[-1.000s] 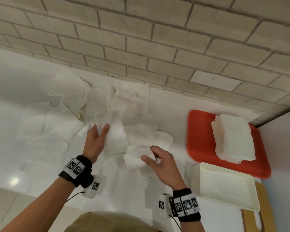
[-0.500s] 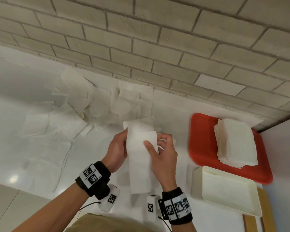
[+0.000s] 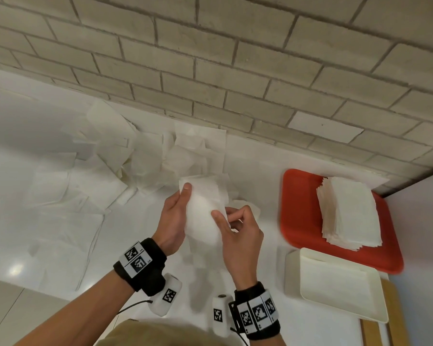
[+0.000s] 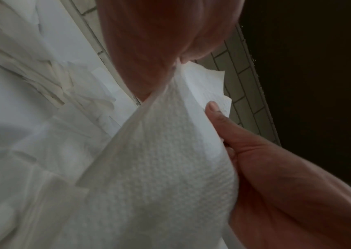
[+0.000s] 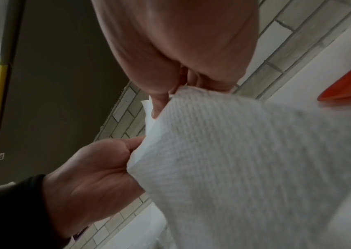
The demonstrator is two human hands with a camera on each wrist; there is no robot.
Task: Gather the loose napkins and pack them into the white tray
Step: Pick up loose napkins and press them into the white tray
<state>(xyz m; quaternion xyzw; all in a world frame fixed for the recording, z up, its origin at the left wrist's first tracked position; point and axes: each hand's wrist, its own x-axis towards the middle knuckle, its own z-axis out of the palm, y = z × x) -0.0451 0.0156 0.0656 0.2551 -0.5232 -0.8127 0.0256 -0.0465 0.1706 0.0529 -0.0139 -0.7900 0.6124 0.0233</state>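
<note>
White embossed paper, a soft rectangular napkin (image 3: 205, 208), is being held above the white countertop (image 3: 35, 136) between both hands, its long axis running away from the person toward the grey brick wall (image 3: 210, 58). The left hand (image 3: 174, 216) is gripping its left edge, thumb laid on the upper corner; the right hand (image 3: 238, 231) is pinching the right edge with thumb and curled fingers. The shallow white plastic tray (image 3: 335, 288) is lying to the right, near the right hand, which is judged the better one for placing. It appears to be holding nothing. The red plastic tray (image 3: 298, 211) beyond it is carrying a squared stack of folded napkins (image 3: 348, 211). Many loose white napkins (image 3: 105, 176) are lying scattered at left.
</note>
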